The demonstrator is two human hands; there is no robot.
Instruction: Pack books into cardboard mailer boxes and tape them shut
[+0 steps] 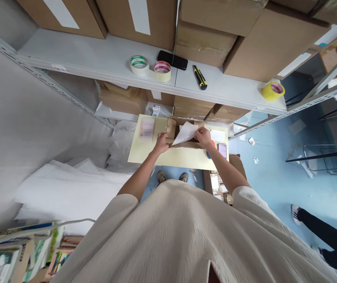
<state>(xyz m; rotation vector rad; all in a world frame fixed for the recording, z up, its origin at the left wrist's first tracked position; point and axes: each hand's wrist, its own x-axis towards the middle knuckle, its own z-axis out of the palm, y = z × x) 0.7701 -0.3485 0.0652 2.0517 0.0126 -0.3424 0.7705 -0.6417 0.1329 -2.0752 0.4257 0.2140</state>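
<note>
An open cardboard box (pixel 171 127) stands on a pale yellow tabletop (pixel 183 160) in front of me. My left hand (pixel 161 144) is closed on the box's near left edge. My right hand (pixel 203 136), at the box's right side, pinches a thin white sheet (pixel 186 133), which looks like paper or foam wrap. The sheet slants over the box opening, its lower corner toward my left hand. What lies inside the box is mostly hidden by the sheet. Left of the box is a flat pinkish-white packet (pixel 147 129).
A phone (pixel 222 149) lies on the tabletop's right. The shelf (pixel 97 55) above holds tape rolls (pixel 162 70), a black phone-like object (pixel 172 60), a utility knife (pixel 199 77) and cartons (pixel 203 43). White foam sheets (pixel 74 188) are piled left; another person's leg (pixel 321 232) shows at right.
</note>
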